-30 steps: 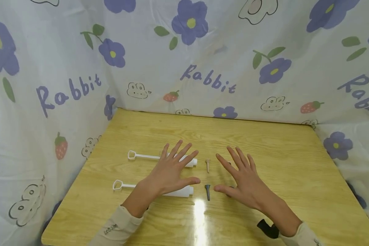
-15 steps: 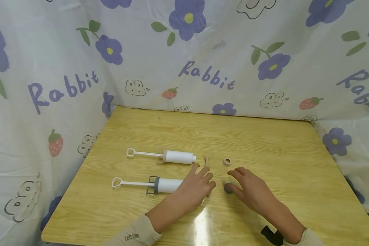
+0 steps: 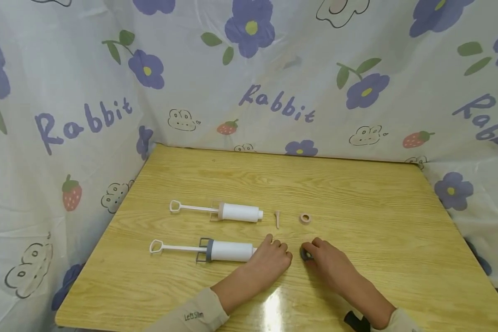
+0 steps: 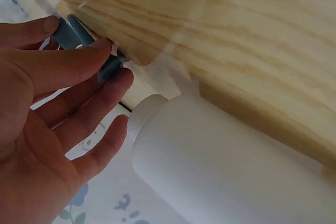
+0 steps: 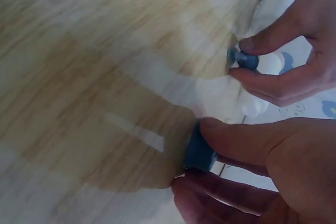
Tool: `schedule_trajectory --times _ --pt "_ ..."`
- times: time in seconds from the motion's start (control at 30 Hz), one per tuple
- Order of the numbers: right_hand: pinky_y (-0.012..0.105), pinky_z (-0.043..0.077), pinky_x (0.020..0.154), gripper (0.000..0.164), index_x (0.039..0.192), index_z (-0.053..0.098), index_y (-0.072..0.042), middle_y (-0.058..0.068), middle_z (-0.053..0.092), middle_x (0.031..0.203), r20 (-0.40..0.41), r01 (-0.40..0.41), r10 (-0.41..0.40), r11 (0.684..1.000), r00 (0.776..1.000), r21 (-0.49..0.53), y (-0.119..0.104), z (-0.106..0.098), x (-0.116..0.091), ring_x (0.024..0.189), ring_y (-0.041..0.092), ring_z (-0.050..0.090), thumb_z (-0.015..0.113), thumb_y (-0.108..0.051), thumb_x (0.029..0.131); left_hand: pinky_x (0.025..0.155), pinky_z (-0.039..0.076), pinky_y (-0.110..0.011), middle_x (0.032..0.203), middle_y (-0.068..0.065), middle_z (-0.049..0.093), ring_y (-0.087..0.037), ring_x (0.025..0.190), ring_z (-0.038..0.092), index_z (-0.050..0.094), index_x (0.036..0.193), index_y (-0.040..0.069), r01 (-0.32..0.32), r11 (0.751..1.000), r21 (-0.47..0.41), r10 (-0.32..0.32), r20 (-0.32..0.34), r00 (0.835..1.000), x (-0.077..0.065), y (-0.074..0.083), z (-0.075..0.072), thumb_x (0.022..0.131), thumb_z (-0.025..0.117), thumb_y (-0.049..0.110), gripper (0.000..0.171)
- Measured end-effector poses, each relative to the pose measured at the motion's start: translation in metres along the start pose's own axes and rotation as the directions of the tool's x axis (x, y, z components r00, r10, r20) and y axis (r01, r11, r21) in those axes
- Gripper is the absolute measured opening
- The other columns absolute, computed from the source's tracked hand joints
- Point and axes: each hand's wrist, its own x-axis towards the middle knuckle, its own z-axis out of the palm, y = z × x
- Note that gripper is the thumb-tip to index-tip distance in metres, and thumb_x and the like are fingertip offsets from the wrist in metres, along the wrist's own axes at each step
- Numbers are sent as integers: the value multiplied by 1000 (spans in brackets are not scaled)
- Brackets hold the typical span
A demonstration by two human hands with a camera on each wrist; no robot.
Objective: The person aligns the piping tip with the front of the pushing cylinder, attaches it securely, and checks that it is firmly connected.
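Observation:
My left hand [image 3: 267,260] pinches a small blue-grey nozzle [image 4: 107,69] between thumb and fingers, low over the table; in the head view the hand hides it. My right hand [image 3: 334,267] pinches a blue-grey ring cap [image 3: 305,253] at the table surface, thumb on one side and fingers on the other. Behind the left hand lies a white syringe-like tube with a grey collar [image 3: 232,251], its handle pointing left. A matching tube with a beige collar [image 3: 240,212] lies farther back. To its right are a beige nozzle [image 3: 277,219] and a beige ring cap [image 3: 305,218].
The wood-grain table [image 3: 357,193] carries all these parts. A printed curtain [image 3: 216,92] rises along its back and sides. Something black [image 3: 357,321] shows beneath my right wrist at the front.
Both hands have come down from spread above the table. The left has moved right and taken hold of the blue-grey nozzle; the right has closed its fingers on the blue-grey ring cap.

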Motion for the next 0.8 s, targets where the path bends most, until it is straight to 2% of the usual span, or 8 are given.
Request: schedule_trajectory --times 0.13,0.23,0.37,0.43,0.53,0.67,0.77,0.8 --pt "20 45 59 27 110 71 -8 2 64 92 10 -10 10 1000 1000 23 1 -1 0 74 9 54 82 -6 86 97 50 -34 103 10 69 -10 94 64 74 111 30 7 1000 -13 -6 12 1000 1 -4 -2 93 78 30 19" --pt "19 44 58 28 114 71 -7 2 65 91 12 -21 20 999 1000 50 3 -7 1 72 7 53 81 -7 88 94 49 -31 103 11 69 -9 95 63 75 110 31 38 999 -24 -39 -4 999 2 -12 -6 93 77 31 18" --pt "20 49 60 35 124 69 -4 3 68 96 -2 -51 51 990 999 133 4 -20 5 75 9 60 78 -11 91 88 48 -28 102 8 67 -11 92 62 75 109 25 98 993 -70 -103 -62 993 -3 -28 -13 95 76 26 14" --pt "25 54 66 38 130 67 -4 3 71 103 -7 -69 72 976 997 208 3 -28 8 83 13 66 75 -13 94 84 47 -27 102 5 66 -13 90 61 75 109 22 131 981 -140 -147 -108 983 -7 -37 -16 95 75 19 14" --pt "36 61 77 40 136 64 -6 5 74 114 -40 -58 76 939 996 339 1 -37 12 95 20 72 72 -16 98 76 46 -25 101 1 64 -15 85 60 74 107 16 158 946 -283 -224 -216 950 -15 -50 -20 97 72 12 11" --pt "45 61 87 40 138 63 -7 5 74 121 -123 14 50 883 991 469 -5 -42 18 103 21 74 68 -20 101 69 50 -24 101 -4 62 -15 78 60 73 105 10 124 874 -469 -322 -369 872 -27 -64 -24 97 71 5 10" --pt "46 61 89 39 138 63 -9 2 75 119 -179 53 47 854 983 517 -10 -43 22 105 20 74 66 -22 102 66 53 -23 106 -7 62 -15 77 61 73 110 7 107 817 -567 -393 -411 823 -34 -71 -27 97 70 5 13" --pt "46 61 89 39 138 63 -8 1 76 116 -193 62 49 848 980 527 -11 -43 23 105 20 75 66 -22 102 65 53 -22 107 -7 62 -15 76 61 73 111 7 101 795 -598 -414 -413 811 -36 -72 -28 97 70 5 14"
